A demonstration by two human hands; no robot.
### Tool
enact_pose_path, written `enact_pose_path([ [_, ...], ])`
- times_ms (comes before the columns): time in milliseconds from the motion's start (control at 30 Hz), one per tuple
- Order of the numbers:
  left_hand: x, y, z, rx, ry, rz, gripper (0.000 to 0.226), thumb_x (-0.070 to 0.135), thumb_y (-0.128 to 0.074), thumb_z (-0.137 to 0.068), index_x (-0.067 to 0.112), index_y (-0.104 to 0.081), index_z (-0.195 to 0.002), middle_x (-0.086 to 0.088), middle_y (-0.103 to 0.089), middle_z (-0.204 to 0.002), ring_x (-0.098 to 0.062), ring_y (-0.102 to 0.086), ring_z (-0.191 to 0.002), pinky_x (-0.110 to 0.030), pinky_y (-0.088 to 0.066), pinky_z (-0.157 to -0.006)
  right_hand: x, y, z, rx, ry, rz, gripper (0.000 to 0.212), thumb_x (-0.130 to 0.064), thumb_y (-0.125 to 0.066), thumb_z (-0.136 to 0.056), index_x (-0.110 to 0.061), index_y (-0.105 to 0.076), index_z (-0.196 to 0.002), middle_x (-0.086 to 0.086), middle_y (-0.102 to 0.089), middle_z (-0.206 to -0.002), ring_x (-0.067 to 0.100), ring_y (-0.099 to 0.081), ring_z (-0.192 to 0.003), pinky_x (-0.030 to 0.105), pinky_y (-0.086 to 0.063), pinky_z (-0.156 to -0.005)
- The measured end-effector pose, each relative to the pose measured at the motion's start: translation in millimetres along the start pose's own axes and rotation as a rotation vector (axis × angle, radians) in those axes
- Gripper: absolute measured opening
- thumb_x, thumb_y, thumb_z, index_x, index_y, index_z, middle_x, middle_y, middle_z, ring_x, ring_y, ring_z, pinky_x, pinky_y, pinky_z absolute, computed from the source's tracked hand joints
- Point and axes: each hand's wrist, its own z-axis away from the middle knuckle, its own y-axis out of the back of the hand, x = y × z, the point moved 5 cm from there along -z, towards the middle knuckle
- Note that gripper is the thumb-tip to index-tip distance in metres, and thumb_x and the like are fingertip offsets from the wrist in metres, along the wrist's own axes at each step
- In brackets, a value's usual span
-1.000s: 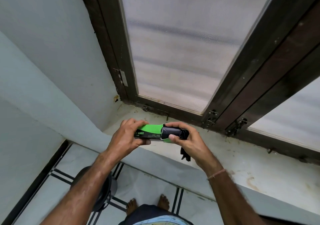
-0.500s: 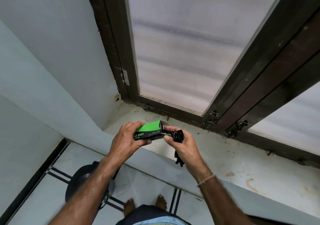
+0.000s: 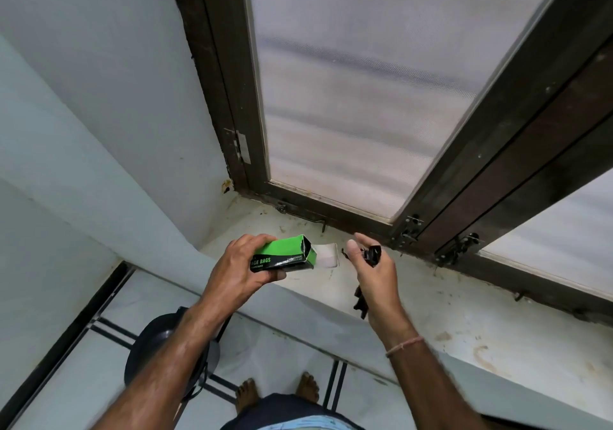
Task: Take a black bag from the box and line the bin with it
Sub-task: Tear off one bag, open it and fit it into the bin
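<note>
My left hand (image 3: 239, 267) grips a green and black box (image 3: 284, 254) of bags, held level over the window sill with its open end and white flap facing right. A hand's width to its right, my right hand (image 3: 374, 273) holds a folded black bag (image 3: 371, 254); a loose strip of it hangs below my palm. The bag is clear of the box. The black bin (image 3: 159, 346) stands on the floor below, partly hidden behind my left forearm.
A stained white window sill (image 3: 447, 300) runs under both hands. Behind it a dark wooden window frame (image 3: 335, 210) holds mesh panes, with latches along the bottom rail. White walls close in on the left. My bare feet (image 3: 278, 393) stand on the tiled floor.
The black bag has come out of the box. My right hand has drawn it away to the right, and the box's end flap now hangs open.
</note>
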Motion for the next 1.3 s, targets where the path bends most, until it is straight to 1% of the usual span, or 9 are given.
enact_pose_path([
  [100, -4, -1, 0, -0.010, 0.003, -0.012, 0.062, 0.048, -0.084, -0.075, 0.034, -0.062, -0.131, 0.009, -0.061, -0.119, -0.017, -0.053, -0.113, -0.040, -0.049, -0.090, 7, -2, 1, -0.170, -0.205, -0.103, 0.027, -0.036, -0.066, -0.100, -0.026, -0.072, -0.125, -0.010, -0.070, -0.085, 0.008, -0.048, -0.066, 0.020, -0.040, -0.059],
  [233, -4, -3, -1, -0.026, -0.013, -0.012, 0.062, 0.049, -0.085, -0.074, 0.035, -0.062, -0.130, 0.009, -0.062, -0.119, -0.016, -0.053, -0.112, -0.040, -0.050, -0.090, 3, -13, 1, -0.377, -0.128, -0.143, 0.028, -0.026, -0.067, -0.100, -0.031, -0.074, -0.127, -0.015, -0.064, -0.066, 0.008, -0.039, -0.059, 0.019, -0.036, -0.053],
  [333, -3, -3, -3, -0.040, -0.032, -0.024, 0.062, 0.051, -0.084, -0.074, 0.036, -0.061, -0.130, 0.009, -0.062, -0.118, -0.016, -0.054, -0.112, -0.041, -0.051, -0.089, -5, -15, 1, -0.432, -0.030, -0.054, 0.031, -0.023, -0.070, -0.098, -0.032, -0.072, -0.128, -0.015, -0.054, -0.068, 0.001, -0.044, -0.058, 0.014, -0.037, -0.058],
  [433, -1, -2, -5, -0.049, -0.049, -0.023, 0.063, 0.050, -0.084, -0.075, 0.036, -0.060, -0.131, 0.010, -0.061, -0.119, -0.015, -0.055, -0.111, -0.043, -0.053, -0.089, -13, -18, 0, -0.454, 0.037, 0.048, 0.028, -0.021, -0.075, -0.095, -0.030, -0.074, -0.121, -0.015, -0.061, -0.077, -0.008, -0.057, -0.064, 0.008, -0.044, -0.064],
  [600, 2, -3, -8, -0.074, -0.066, -0.052, 0.063, 0.046, -0.085, -0.076, 0.037, -0.060, -0.133, 0.011, -0.060, -0.120, -0.012, -0.053, -0.110, -0.041, -0.053, -0.089, -22, -26, -2, -0.539, 0.075, 0.110, 0.020, -0.018, -0.077, -0.093, -0.015, -0.068, -0.110, 0.003, -0.063, -0.095, 0.000, -0.060, -0.081, 0.012, -0.052, -0.076],
  [800, 2, -3, -9, -0.107, -0.073, -0.057, 0.061, 0.044, -0.085, -0.077, 0.038, -0.060, -0.132, 0.011, -0.060, -0.118, -0.011, -0.053, -0.109, -0.040, -0.053, -0.089, -24, -29, -6, -0.650, 0.095, 0.151, 0.022, -0.012, -0.077, -0.092, -0.003, -0.065, -0.108, 0.003, -0.066, -0.096, 0.002, -0.063, -0.083, 0.018, -0.054, -0.075],
  [900, 1, -3, -8, -0.110, -0.072, -0.053, 0.062, 0.044, -0.085, -0.077, 0.037, -0.060, -0.133, 0.011, -0.059, -0.118, -0.012, -0.053, -0.110, -0.041, -0.053, -0.090, -22, -30, -7, -0.659, 0.080, 0.167, 0.023, -0.013, -0.076, -0.093, 0.002, -0.063, -0.103, 0.001, -0.063, -0.086, 0.001, -0.059, -0.073, 0.015, -0.048, -0.066],
  [1000, 2, -3, -8, -0.107, -0.085, -0.042, 0.062, 0.043, -0.085, -0.077, 0.036, -0.059, -0.134, 0.012, -0.058, -0.118, -0.011, -0.053, -0.110, -0.039, -0.053, -0.090, -17, -29, -8, -0.605, 0.024, 0.099, 0.024, -0.022, -0.074, -0.096, -0.003, -0.062, -0.103, 0.002, -0.062, -0.081, 0.003, -0.050, -0.062, 0.018, -0.042, -0.057],
  [1300, 1, -6, -8, -0.091, -0.101, -0.078, 0.063, 0.046, -0.084, -0.078, 0.038, -0.059, -0.135, 0.012, -0.058, -0.122, -0.008, -0.049, -0.112, -0.038, -0.053, -0.089, -2, -34, -5, -0.518, -0.051, -0.086, 0.012, -0.026, -0.076, -0.094, -0.017, -0.069, -0.092, 0.010, -0.056, -0.079, 0.008, -0.044, -0.057, 0.024, -0.038, -0.054],
])
